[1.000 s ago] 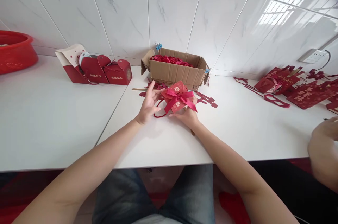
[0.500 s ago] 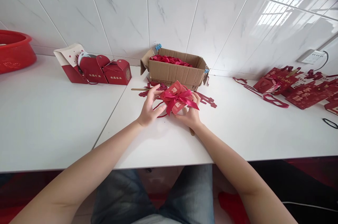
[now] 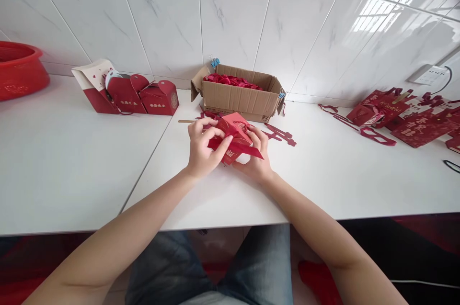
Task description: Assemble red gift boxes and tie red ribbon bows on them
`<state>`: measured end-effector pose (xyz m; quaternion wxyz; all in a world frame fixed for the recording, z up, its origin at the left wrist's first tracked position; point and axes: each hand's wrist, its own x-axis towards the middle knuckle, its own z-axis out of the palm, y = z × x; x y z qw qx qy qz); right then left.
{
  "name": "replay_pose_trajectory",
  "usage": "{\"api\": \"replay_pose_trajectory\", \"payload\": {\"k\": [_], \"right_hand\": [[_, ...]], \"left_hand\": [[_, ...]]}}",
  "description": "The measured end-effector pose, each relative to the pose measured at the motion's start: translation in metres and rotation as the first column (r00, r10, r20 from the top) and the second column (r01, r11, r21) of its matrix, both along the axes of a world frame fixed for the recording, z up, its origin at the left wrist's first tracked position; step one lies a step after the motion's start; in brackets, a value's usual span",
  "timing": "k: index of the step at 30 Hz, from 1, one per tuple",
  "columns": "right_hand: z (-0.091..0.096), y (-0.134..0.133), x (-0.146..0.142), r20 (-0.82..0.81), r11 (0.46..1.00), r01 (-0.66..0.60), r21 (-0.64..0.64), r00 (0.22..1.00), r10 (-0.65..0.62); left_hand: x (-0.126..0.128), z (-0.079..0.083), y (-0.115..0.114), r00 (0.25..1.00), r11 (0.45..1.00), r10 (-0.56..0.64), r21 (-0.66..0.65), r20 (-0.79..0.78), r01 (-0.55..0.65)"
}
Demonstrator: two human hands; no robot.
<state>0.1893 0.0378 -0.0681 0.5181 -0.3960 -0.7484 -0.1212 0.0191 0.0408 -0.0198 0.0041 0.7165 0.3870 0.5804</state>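
A small red gift box (image 3: 235, 122) with gold lettering sits tilted between my hands, over the white table. My left hand (image 3: 205, 147) pinches the red ribbon bow (image 3: 235, 138) on the box's near side, thumb and fingers together. One ribbon tail points to the right. My right hand (image 3: 257, 154) grips the box from the right, its fingers on the upper edge by a twisted red cord (image 3: 241, 123) and its thumb underneath. Flat dark red cut-out strips (image 3: 282, 133) lie behind the hands, partly hidden by them.
Behind stands a cardboard box (image 3: 237, 100) full of red ribbons, with blue clips. Folded red boxes (image 3: 143, 98) are at back left, beside a red basin (image 3: 21, 70). Several red gift bags (image 3: 413, 123) and a power strip (image 3: 429, 75) stand at right. The table's front edge is near.
The gift box has turned, so its top and corded side now show. My left hand has moved right, from beside the box onto the bow. My right hand keeps hold.
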Motion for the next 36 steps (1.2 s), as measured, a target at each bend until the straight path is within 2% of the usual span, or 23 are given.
{"api": "replay_pose_trajectory", "payload": {"k": [3,9,12,16,21,27,30,32,36], "right_hand": [[-0.001,-0.001,0.0,-0.002,0.999,-0.026,-0.029,1.0,0.026],[-0.003,0.0,0.003,-0.09,0.991,-0.021,-0.13,0.996,0.009],[-0.002,0.002,0.005,-0.107,0.989,0.001,-0.15,0.994,-0.018],[-0.002,0.002,0.007,-0.142,0.985,-0.007,-0.175,0.99,-0.018],[-0.003,0.003,0.007,-0.133,0.992,-0.017,-0.128,0.991,0.0],[-0.005,0.004,0.006,-0.159,0.991,-0.1,-0.087,0.983,0.086],[-0.007,0.005,0.007,-0.173,0.99,-0.065,-0.128,0.984,0.042],[-0.009,0.005,0.009,-0.2,0.982,-0.045,-0.184,0.98,0.007],[-0.011,0.005,0.009,-0.268,0.972,-0.085,-0.219,0.963,0.024]], "left_hand": [[0.0,0.004,0.0,0.998,0.999,0.036,0.037,0.055,-0.038],[-0.01,0.003,0.008,0.986,0.986,-0.122,-0.096,0.11,0.133],[-0.02,0.001,0.015,0.98,0.972,-0.197,-0.125,0.032,0.2],[-0.024,0.001,0.017,0.955,0.963,-0.266,-0.07,-0.133,0.259],[-0.018,0.003,0.015,0.976,0.985,-0.174,-0.022,-0.134,0.173],[-0.023,0.006,0.018,0.993,0.996,-0.073,0.05,-0.088,0.078],[-0.025,0.005,0.016,0.975,0.98,-0.198,-0.005,-0.105,0.199],[-0.026,0.003,0.015,0.959,0.959,-0.281,-0.05,-0.05,0.278],[-0.024,0.001,0.014,0.954,0.951,-0.297,-0.082,0.043,0.299]]}}
